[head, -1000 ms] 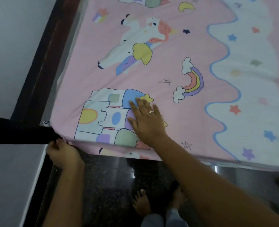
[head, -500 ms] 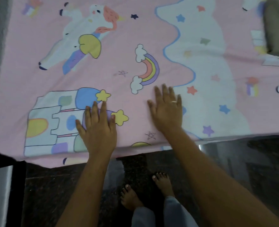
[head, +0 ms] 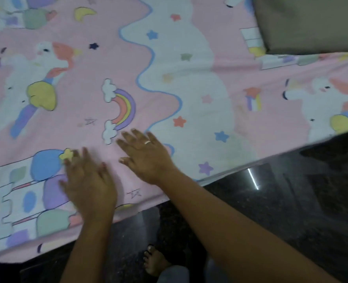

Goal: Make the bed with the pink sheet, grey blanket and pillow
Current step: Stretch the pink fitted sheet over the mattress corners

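Observation:
The pink sheet [head: 91,82], printed with unicorns, rainbows and a white wavy band, lies spread flat over the bed and fills most of the view. My left hand [head: 89,182] rests palm down on it near the castle print, fingers spread, close to the near edge. My right hand [head: 146,156], with a ring on one finger, lies flat just right of it, below the rainbow. Neither hand holds anything. A grey-brown folded piece [head: 312,23], blanket or pillow I cannot tell, sits on the sheet at the top right.
The near edge of the bed [head: 230,170] runs diagonally from lower left to right. Below it lies a dark glossy floor [head: 291,211]. My bare foot [head: 156,262] stands on it close to the bed.
My left hand left the sheet's corner edge and came up flat onto the sheet. Both hands have slid along the sheet toward the right, and the view has shifted right, revealing the grey-brown piece.

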`<action>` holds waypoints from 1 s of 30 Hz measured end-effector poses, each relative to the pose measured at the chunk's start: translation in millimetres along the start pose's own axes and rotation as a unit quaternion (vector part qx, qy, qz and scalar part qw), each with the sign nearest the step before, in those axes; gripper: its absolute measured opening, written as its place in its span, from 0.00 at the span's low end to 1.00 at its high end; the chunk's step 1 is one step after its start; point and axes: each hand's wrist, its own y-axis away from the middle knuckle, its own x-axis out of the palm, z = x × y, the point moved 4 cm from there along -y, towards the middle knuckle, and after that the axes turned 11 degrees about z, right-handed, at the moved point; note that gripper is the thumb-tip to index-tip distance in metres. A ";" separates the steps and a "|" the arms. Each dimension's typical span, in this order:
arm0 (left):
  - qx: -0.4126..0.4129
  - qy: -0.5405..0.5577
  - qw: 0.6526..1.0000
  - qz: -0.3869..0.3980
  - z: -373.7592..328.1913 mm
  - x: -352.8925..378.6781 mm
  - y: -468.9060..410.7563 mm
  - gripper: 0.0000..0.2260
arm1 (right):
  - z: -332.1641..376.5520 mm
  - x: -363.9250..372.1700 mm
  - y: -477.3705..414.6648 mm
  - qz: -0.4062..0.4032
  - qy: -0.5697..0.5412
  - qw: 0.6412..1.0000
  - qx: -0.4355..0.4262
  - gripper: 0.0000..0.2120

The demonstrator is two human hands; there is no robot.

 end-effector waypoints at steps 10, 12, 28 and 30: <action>0.235 -0.067 0.956 0.163 -221.2 86.8 28.1 0.29 | -358.7 -53.0 202.0 -0.048 -0.010 0.921 0.388 0.32; 0.253 -0.067 0.949 0.175 -250.7 93.9 29.3 0.29 | -393.9 -58.4 223.4 -0.083 -0.026 0.867 0.490 0.29; 0.261 -0.084 0.940 0.203 -436.9 149.3 41.1 0.25 | -520.8 -80.5 275.6 -0.072 -0.015 0.903 0.423 0.28; 0.264 -0.096 0.934 0.222 -453.1 152.1 44.2 0.25 | -545.3 -91.8 283.6 -0.088 -0.031 0.868 0.488 0.26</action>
